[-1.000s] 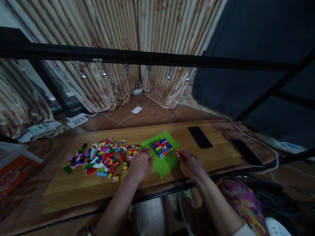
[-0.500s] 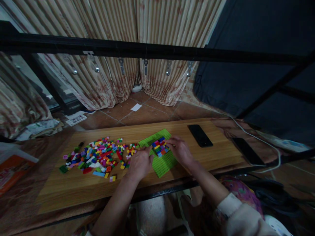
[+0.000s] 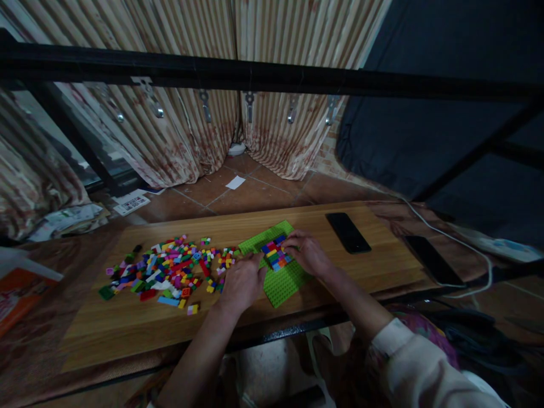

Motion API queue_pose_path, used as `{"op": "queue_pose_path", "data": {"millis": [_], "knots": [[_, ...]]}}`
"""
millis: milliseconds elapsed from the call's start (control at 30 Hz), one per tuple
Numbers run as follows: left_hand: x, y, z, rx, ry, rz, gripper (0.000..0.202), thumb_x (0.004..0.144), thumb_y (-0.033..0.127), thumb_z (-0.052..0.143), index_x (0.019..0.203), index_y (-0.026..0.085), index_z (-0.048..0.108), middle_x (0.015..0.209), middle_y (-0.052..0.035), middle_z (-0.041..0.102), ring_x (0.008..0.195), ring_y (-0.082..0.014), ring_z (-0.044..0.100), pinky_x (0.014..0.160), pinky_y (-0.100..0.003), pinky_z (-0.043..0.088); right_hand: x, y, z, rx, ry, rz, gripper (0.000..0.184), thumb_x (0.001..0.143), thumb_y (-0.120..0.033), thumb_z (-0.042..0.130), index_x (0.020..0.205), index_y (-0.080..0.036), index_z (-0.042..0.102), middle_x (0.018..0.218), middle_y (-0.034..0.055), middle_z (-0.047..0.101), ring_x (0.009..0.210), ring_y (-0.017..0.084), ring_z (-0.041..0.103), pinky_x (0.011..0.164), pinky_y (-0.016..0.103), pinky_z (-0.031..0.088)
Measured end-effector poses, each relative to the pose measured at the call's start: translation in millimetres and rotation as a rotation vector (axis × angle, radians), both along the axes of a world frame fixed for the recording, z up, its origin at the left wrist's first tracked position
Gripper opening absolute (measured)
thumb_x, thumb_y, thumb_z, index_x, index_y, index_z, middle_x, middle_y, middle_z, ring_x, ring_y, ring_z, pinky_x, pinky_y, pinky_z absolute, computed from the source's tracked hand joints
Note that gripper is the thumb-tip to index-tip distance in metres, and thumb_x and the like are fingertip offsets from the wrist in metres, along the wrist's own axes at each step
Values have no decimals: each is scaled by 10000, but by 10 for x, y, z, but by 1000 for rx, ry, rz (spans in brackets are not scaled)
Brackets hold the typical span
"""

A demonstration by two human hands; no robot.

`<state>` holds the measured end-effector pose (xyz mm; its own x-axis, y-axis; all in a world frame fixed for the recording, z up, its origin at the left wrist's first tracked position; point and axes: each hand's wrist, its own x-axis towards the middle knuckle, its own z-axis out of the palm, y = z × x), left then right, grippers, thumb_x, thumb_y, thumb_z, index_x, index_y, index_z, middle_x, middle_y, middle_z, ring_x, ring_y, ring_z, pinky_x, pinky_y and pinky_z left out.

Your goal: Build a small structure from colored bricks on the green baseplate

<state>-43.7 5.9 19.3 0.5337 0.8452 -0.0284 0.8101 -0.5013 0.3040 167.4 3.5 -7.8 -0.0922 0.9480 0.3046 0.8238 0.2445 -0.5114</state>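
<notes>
A green studded baseplate (image 3: 284, 288) lies tilted across the middle of the wooden board. On it stands a patch of coloured building bricks (image 3: 276, 256) in blue, red, yellow, orange and light blue. My left hand (image 3: 243, 279) rests at the plate's left edge, its fingers bent over the edge and the thumb by the plate. At the right side of the brick patch is my right hand (image 3: 308, 253), fingers pinched together and the tips against the bricks. Whatever sits between those fingertips is hidden.
A heap of loose bricks (image 3: 170, 269) spreads over the left half of the wooden board (image 3: 127, 331). A black phone (image 3: 348, 232) lies right of the plate, and another dark phone (image 3: 432, 260) with a white cable (image 3: 488, 266) farther right. Behind runs a black metal rail (image 3: 272, 73).
My right hand's fingertips have moved slightly left over the brick patch. The left hand stays at the plate's edge. The camera view has shifted a little.
</notes>
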Motion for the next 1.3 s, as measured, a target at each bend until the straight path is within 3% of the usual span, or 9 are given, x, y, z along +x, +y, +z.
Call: {"op": "queue_pose_path", "data": {"millis": [267,433,567,767,967,1133,1300], "knots": [[-12,-10,-14,23,0,-7,338,890,262,458,1209,199,547,1102,-77,654,971,-209,630,844,-305,479,48,78,110,-62,-126,166,157,848,-170,567,798,-205,712,912,42,638,861,166,585,801,277,432],[-17,-8,-66,43,-7,7,345,888,265,456,1220,220,539,1113,-67,654,966,-220,636,833,-322,483,114,210,155,-135,-82,180,89,760,-139,649,720,-198,701,839,14,621,786,142,583,728,245,426],[-16,-8,-71,35,-2,18,344,891,271,451,1220,223,541,1134,-71,649,979,-223,634,845,-328,481,133,287,139,-187,19,108,50,689,-133,703,684,-183,699,763,5,622,684,124,579,635,227,422],[-10,-2,-57,31,-13,10,341,888,265,459,1214,216,546,1119,-72,652,980,-215,634,854,-320,479,161,303,-33,-277,253,47,23,672,-180,720,681,-180,699,691,5,686,623,136,617,592,239,459],[-11,-4,-28,25,-11,3,336,884,258,460,1204,203,551,1113,-84,654,996,-222,630,867,-333,477,157,235,-102,-304,438,-30,143,676,-295,724,766,-184,711,723,17,715,647,155,648,606,257,494],[-18,1,5,23,-17,8,315,884,255,452,1172,195,565,1067,-86,667,960,-223,640,827,-324,489,93,209,-163,-238,406,-259,202,800,-348,583,807,-176,690,742,26,713,680,155,649,629,259,490],[-34,12,-16,21,-11,20,324,884,253,452,1184,192,559,1094,-89,666,980,-223,637,845,-319,484,-9,223,-230,-234,339,-351,252,759,-411,632,819,-169,669,777,61,706,713,188,646,654,294,480]]}}
